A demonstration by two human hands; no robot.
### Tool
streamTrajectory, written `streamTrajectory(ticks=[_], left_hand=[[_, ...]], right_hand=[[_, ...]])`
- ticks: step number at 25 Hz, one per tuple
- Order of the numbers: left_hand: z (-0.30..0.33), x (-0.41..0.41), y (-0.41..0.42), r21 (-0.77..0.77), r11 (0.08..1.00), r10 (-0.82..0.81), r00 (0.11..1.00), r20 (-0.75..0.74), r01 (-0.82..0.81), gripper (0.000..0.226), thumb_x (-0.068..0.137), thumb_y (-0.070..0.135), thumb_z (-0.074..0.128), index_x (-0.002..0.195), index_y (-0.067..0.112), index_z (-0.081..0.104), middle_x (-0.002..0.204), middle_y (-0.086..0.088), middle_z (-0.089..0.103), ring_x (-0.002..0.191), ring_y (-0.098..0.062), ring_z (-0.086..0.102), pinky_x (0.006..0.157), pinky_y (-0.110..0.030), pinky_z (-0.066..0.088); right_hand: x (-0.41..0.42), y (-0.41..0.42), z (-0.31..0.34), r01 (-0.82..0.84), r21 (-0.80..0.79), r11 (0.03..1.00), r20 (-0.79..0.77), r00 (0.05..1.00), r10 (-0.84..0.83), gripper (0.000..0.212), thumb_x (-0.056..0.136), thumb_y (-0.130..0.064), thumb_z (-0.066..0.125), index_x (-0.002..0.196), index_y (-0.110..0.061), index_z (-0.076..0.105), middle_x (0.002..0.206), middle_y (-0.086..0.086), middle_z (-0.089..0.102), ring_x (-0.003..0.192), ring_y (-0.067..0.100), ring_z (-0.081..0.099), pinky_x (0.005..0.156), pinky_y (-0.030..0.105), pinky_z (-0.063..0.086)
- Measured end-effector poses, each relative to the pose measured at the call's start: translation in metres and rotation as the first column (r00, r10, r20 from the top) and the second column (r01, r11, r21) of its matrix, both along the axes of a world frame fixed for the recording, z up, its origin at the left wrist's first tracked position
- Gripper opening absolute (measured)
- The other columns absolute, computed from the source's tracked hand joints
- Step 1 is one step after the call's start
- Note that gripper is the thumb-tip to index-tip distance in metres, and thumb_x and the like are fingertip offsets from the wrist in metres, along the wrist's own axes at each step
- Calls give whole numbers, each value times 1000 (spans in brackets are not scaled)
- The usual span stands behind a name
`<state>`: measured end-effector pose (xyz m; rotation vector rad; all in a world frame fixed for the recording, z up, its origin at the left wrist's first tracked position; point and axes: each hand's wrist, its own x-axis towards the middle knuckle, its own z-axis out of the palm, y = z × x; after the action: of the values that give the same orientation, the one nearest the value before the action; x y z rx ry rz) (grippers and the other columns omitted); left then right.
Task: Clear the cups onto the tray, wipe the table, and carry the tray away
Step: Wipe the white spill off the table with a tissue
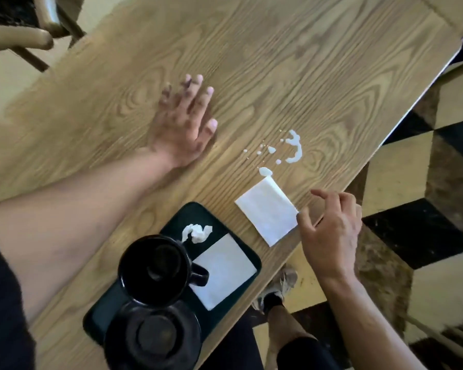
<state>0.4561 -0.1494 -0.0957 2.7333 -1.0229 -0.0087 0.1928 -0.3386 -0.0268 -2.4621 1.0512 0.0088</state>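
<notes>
Milk-white spill [292,149] sits at 11 o'clock from our right hand [329,231], which pinches the folded white paper napkin [267,210] at its corner. Napkin's far corner touches the nearest drop. Left hand [187,124] lies flat, fingers spread, farther off.

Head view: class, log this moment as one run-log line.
cups on tray | left hand flat on table | right hand pinching napkin | spill unwiped
</notes>
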Motion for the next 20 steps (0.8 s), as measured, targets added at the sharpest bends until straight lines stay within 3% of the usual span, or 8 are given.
streamTrajectory(ticks=[4, 6, 11, 15, 17, 20], left_hand=[[-21, -16, -10, -74, 993, 88, 996, -30, -90, 57, 99, 33, 40, 151, 9, 42, 162, -14, 33, 152, -33, 26, 123, -57, 16], [-18, -12, -9, -128, 987, 95, 995, -27, -98, 54, 96, 24, 42, 147, 8, 48, 160, -13, 39, 150, -32, 30, 122, -56, 18], [-17, -12, -9, -141, 986, 84, 996, -17, -86, 53, 94, 17, 42, 145, 8, 51, 158, -12, 42, 149, -32, 33, 121, -58, 22], [-18, -9, -5, -253, 958, 132, 990, -39, -138, 47, 97, 16, 40, 139, 0, 54, 153, -20, 46, 146, -36, 36, 120, -58, 24], [-19, -9, -5, -310, 920, 245, 969, -22, -239, 44, 98, 14, 38, 135, -3, 56, 148, -23, 50, 143, -39, 39, 121, -59, 22], [-18, -10, -2, -271, 895, 379, 924, 45, -353, 50, 90, 5, 33, 132, -3, 59, 143, -21, 56, 143, -37, 42, 120, -64, 16]], right_hand=[[7, 28, -11, -48, 118, 992, 27, 999, 45, 35, 91, -42, 68, 122, -25, 65, 108, -8, 46, 99, 10, 49, 82, 25, 44], [16, 42, -17, -107, 159, 981, 13, 994, 107, 39, 91, -45, 68, 124, -28, 62, 108, -10, 44, 97, 10, 53, 81, 26, 49], [16, 45, -23, -177, 319, 931, 162, 978, 130, 12, 98, -26, 64, 107, -25, 72, 96, -19, 52, 83, -4, 55, 74, 9, 46], [11, 27, -17, -281, 247, 927, 257, 942, 217, 15, 92, -15, 72, 106, -14, 77, 90, -9, 60, 73, 5, 58, 63, 26, 53], [26, 20, -12, -276, 233, 933, 311, 930, 197, 17, 92, -12, 72, 107, -12, 78, 89, -7, 59, 70, 7, 57, 61, 24, 50], [72, 24, -5, -332, 204, 921, 347, 904, 249, 20, 93, -9, 70, 110, -15, 78, 89, -4, 60, 66, 10, 55, 61, 22, 47]])
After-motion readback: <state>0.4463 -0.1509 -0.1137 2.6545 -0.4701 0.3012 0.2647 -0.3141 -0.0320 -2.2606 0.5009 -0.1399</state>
